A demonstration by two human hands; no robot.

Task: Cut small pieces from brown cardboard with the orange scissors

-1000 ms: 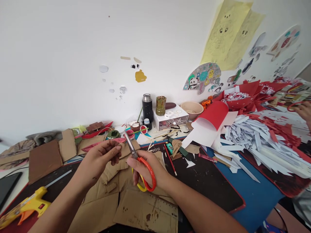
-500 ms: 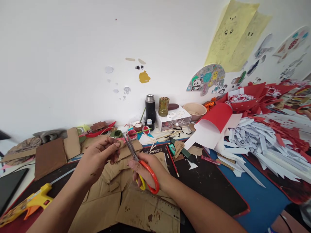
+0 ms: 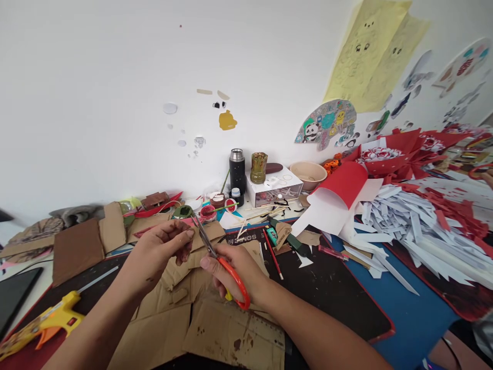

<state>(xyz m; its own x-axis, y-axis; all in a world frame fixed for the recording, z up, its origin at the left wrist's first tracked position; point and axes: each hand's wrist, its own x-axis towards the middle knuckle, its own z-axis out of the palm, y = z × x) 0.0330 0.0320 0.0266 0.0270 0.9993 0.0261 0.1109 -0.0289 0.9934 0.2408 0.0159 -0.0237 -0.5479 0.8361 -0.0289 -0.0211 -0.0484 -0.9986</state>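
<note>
My right hand grips scissors with an orange and a yellow handle loop; the metal blades point up and left, slightly apart. My left hand pinches a small brown cardboard scrap between thumb and fingers, right beside the blade tips. Both hands hover over torn brown cardboard sheets lying on a dark mat. The scrap is mostly hidden by my fingers.
A yellow glue gun lies at the lower left. A black flask, a jar, a white box and a bowl stand by the wall. Red and white paper strips pile at the right, where another person's hand shows.
The scissor blades have closed in toward the scrap in my left hand. My right hand has shifted slightly left and its handles have drawn together. The view has moved a little.
</note>
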